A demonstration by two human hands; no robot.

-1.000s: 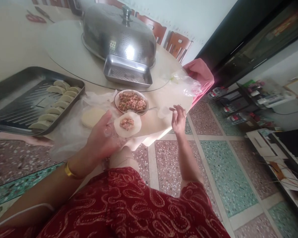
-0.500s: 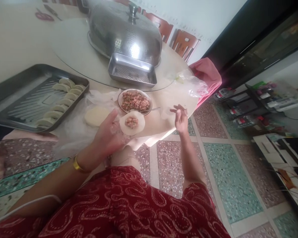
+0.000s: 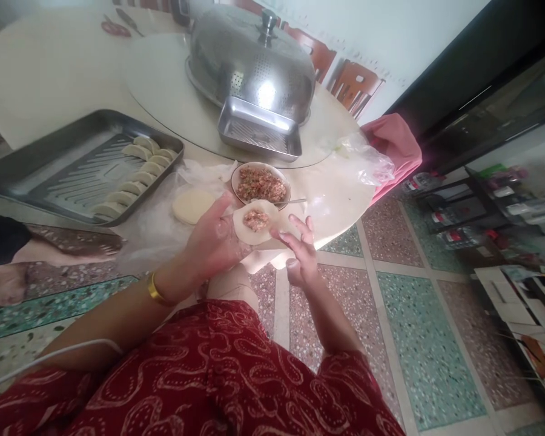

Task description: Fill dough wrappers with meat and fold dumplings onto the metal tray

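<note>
While left hand cups round wrapper, filling up, right hand fingers loosely spread, empty, touching edge.

a domed steel cover sits behind a small steel tray, pink cloth at the table edge.

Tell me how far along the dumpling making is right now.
Done: about ten folded dumplings lie in rows on the metal tray. In hand: the left hand holds an open wrapper with filling on it, and the right hand touches its edge. Left: a stack of wrappers and a bowl of filling, still well filled.
</note>
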